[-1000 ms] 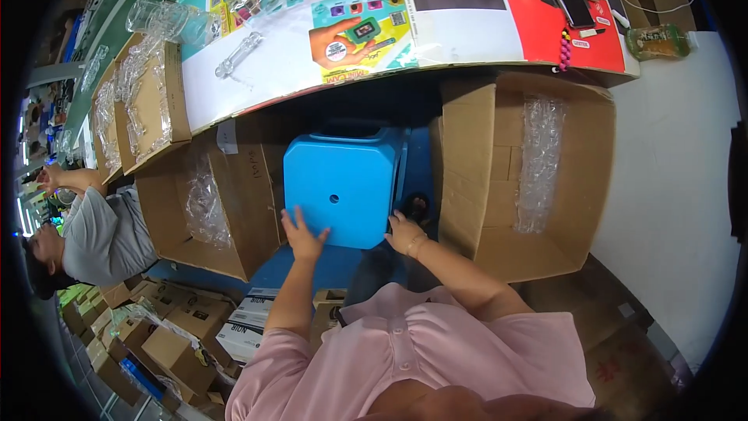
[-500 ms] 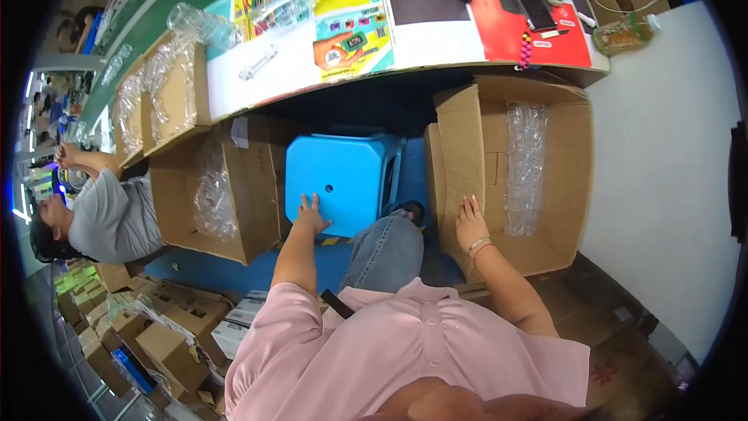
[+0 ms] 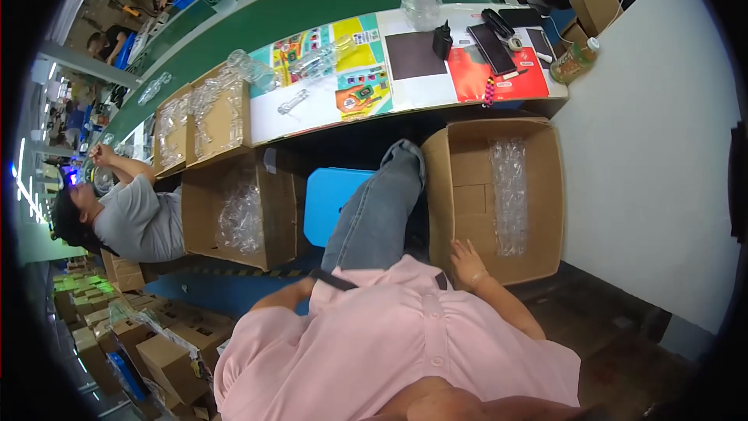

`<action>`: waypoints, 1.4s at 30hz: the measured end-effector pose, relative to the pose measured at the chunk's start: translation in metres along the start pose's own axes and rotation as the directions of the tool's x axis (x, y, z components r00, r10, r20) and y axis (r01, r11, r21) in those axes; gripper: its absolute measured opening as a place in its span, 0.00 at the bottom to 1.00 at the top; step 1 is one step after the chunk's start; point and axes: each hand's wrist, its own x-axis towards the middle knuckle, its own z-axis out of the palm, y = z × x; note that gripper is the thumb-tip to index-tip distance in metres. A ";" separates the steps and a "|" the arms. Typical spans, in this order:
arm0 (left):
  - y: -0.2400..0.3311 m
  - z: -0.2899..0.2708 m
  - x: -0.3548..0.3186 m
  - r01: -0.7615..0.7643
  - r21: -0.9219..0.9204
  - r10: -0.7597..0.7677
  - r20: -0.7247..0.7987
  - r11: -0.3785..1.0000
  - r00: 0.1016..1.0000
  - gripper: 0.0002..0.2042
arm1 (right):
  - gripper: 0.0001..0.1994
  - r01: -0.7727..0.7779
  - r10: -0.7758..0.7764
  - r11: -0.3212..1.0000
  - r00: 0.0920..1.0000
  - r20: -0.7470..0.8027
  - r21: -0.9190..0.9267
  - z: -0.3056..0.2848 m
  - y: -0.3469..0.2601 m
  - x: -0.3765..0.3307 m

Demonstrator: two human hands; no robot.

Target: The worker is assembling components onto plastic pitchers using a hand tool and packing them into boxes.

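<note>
My right hand rests with fingers apart on the near left edge of a large cardboard box. Inside that box lies a long strip of clear plastic pieces. Of my left hand, only a little shows beside my waist; its fingers are hidden by my shirt. A blue plastic stool is partly covered by my raised leg. To the stool's left, another cardboard box holds a heap of clear plastic pieces.
A table ahead carries clear plastic parts, a phone, a small black bottle and a drink bottle. Shallow cardboard trays hold more plastic. A person in grey sits at left; a white panel stands right.
My left hand has left the stool and drawn back to my waist. My leg has risen in front of the stool. My right hand has slid nearer along the box edge.
</note>
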 end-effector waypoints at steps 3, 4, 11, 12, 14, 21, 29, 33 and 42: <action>0.020 0.003 -0.009 0.027 0.056 -0.024 -0.059 0.998 0.998 0.20 | 0.17 -0.090 0.118 0.956 0.989 -0.085 0.278 0.028 -0.008 -0.062; 0.027 0.008 -0.012 0.033 0.074 -0.027 -0.087 0.997 0.996 0.20 | 0.18 -0.150 0.139 0.942 0.989 0.058 0.301 0.032 -0.013 -0.087; 0.058 -0.008 0.004 0.073 0.197 -0.024 -0.240 0.978 0.971 0.19 | 0.16 -0.558 0.488 0.666 0.828 0.277 0.494 0.068 -0.024 -0.112; 0.062 -0.020 0.010 0.079 0.213 -0.023 -0.256 0.974 0.966 0.19 | 0.16 -0.549 0.498 0.672 0.832 0.247 0.497 0.061 -0.022 -0.102; 0.068 -0.042 0.020 0.100 0.235 -0.031 -0.282 0.967 0.959 0.18 | 0.15 -0.541 0.519 0.675 0.831 0.199 0.501 0.050 -0.021 -0.085; 0.078 -0.145 0.050 0.256 0.218 -0.174 -0.334 0.942 0.926 0.17 | 0.14 -0.589 0.604 0.615 0.779 0.167 0.524 0.004 -0.051 -0.023; 0.122 -0.207 0.076 0.441 0.172 -0.340 -0.419 0.881 0.842 0.15 | 0.13 -0.640 0.666 0.582 0.729 0.157 0.501 -0.081 -0.087 0.020; 0.139 -0.214 0.069 0.514 0.174 -0.373 -0.502 0.840 0.780 0.15 | 0.12 -0.621 0.666 0.615 0.739 0.100 0.487 -0.098 -0.099 0.045; 0.147 -0.225 0.083 0.601 0.223 -0.356 -0.632 0.768 0.688 0.13 | 0.11 -0.601 0.703 0.666 0.704 -0.103 0.441 -0.093 -0.113 0.098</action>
